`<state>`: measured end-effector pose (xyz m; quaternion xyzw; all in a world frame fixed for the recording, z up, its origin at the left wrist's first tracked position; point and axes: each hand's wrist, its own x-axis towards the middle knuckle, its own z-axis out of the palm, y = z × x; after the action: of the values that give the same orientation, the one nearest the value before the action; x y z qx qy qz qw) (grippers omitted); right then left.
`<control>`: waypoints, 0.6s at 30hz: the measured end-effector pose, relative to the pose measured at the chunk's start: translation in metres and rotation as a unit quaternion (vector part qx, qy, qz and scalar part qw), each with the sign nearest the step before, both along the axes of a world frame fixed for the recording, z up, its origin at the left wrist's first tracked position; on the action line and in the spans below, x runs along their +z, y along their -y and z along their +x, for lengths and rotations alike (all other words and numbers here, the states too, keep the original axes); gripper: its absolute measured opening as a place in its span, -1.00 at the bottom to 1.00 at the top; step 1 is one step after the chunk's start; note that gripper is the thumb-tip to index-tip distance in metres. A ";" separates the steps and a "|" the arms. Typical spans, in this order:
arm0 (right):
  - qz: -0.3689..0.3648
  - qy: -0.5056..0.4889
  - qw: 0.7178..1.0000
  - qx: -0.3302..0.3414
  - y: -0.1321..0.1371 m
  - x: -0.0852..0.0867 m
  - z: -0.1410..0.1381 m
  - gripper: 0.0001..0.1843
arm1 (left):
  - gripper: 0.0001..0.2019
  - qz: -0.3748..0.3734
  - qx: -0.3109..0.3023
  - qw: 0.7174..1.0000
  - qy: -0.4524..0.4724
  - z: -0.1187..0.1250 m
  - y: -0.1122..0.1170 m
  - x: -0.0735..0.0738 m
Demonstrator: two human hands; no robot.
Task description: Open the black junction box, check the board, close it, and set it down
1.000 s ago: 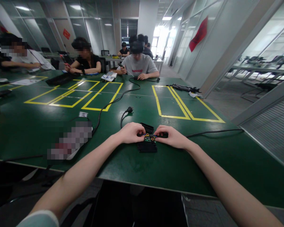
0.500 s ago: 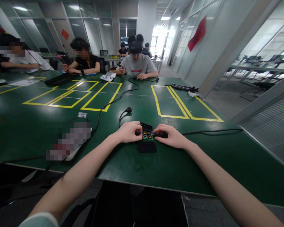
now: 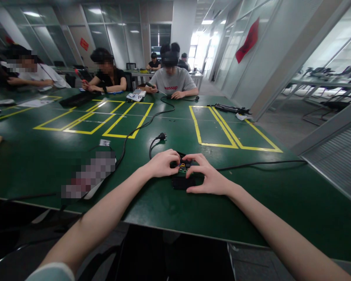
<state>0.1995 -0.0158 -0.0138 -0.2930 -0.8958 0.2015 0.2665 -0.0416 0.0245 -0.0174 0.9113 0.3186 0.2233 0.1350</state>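
A small green circuit board [image 3: 182,169] with ring-shaped coils lies between my hands, partly covered by fingers. My left hand [image 3: 163,163] is closed at the board's left end, its fingertips pinching the dark end of the power cord [image 3: 151,147], mostly hidden. My right hand [image 3: 212,176] is open, thumb and fingers spread. Its fingertips reach over the board's right side, while the thumb is at the right edge of a black plastic cover half [image 3: 179,183] in front of the board. Another black casing part behind the board is largely hidden by my fingers.
The cord's plug [image 3: 162,136] lies beyond my left hand. A black cable [image 3: 260,162] runs off to the right. Left of me is a blurred-out object [image 3: 89,171]. Yellow tape rectangles [image 3: 219,145] mark the green table [image 3: 152,207]. Several people sit across and to the left.
My right hand has let go of the dark cord end at the board's right and spread its fingers, moving left over the board and cover. My left hand stays at the left end.
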 end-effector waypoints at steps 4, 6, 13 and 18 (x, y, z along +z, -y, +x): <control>0.009 0.001 1.000 0.003 -0.002 -0.002 0.000 -0.72 | -0.98 -0.007 -0.006 1.000 0.012 0.000 -0.002 -0.002; 0.009 -0.002 1.000 -0.002 -0.003 -0.002 0.001 -0.73 | -0.97 -0.011 -0.006 1.000 0.015 0.000 -0.002 -0.003; -0.011 -0.012 1.000 -0.018 -0.008 -0.004 0.005 -0.69 | -0.95 -0.023 -0.003 0.998 0.055 0.001 -0.006 -0.008; -0.022 -0.069 0.994 -0.081 -0.020 -0.005 0.019 -0.74 | -0.91 -0.037 -0.003 0.996 0.081 0.002 -0.007 -0.009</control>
<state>0.2185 0.0042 -0.0185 -0.3556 -0.8439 0.2193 0.3367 -0.0392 0.0310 -0.0259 0.8856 0.3120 0.2838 0.1945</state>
